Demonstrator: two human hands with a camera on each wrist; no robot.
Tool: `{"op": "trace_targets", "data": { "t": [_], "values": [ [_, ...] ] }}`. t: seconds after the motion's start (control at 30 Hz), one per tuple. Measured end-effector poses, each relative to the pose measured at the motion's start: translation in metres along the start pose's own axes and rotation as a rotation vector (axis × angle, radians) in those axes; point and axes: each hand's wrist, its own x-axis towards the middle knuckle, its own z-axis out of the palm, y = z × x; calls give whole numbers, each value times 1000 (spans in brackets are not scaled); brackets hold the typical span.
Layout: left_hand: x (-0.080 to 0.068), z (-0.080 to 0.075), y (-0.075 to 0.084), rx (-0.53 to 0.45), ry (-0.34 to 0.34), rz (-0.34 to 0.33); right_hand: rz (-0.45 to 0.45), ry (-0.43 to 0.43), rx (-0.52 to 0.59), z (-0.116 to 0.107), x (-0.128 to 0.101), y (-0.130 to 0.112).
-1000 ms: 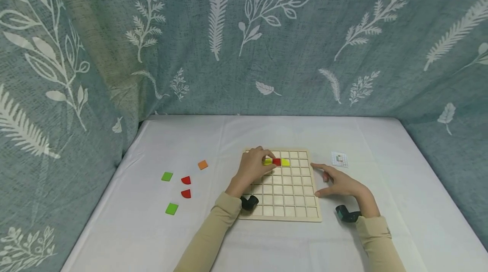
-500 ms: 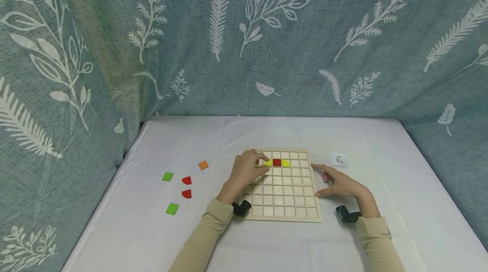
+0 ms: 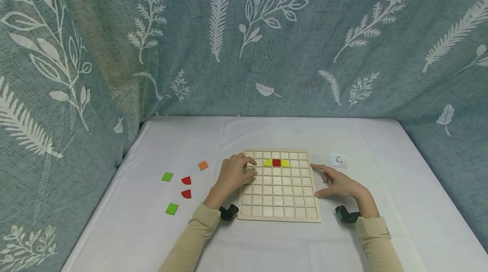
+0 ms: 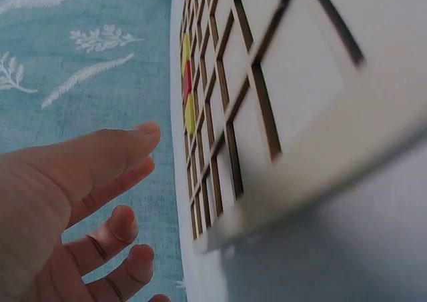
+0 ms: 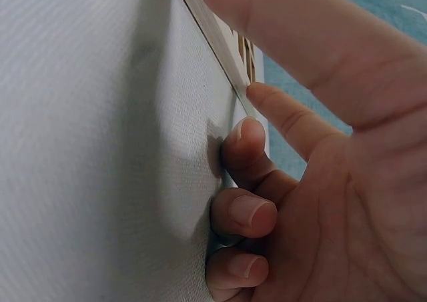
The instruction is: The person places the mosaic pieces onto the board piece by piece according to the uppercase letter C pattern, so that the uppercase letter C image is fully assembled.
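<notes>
A square wooden grid board (image 3: 278, 189) lies on the white table. In its second row from the far side a red square tile (image 3: 276, 162) sits between two yellow quarter-round tiles (image 3: 267, 162). Over the board's left edge is my left hand (image 3: 230, 174), its fingers bent loosely and apart from the thumb, with nothing between them; the left wrist view shows that gap too. My right hand (image 3: 339, 183) rests at the board's right side, index fingertip and thumb tip against the edge. Its other fingers curl under in the right wrist view.
Left of the board lie two green tiles (image 3: 167, 176), two red quarter-round tiles (image 3: 186, 180) and an orange square tile (image 3: 203, 165). A small card with a printed grid pattern (image 3: 339, 160) lies right of the board. A patterned curtain (image 3: 244, 51) hangs behind the table.
My left hand has let go of the left yellow tile and moved left, from the tile row to the board's left edge. The right hand stays where it was.
</notes>
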Motion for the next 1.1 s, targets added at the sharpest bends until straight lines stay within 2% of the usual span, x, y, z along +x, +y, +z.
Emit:
{"op": "trace_targets", "data": {
  "t": [0.53, 0.8, 1.0, 1.1],
  "values": [
    [-16, -16, -28, 47, 45, -48, 9, 8, -17, -1, -1, 4],
    [-31, -24, -43, 57, 69, -80, 4, 6, -23, 0, 0, 5],
    [-42, -34, -56, 56, 76, -122, -55, 18, -27, 2, -3, 4],
    [-47, -40, -63, 62, 77, -139, -25, 12, -21, 2, -2, 3]
  ]
}}
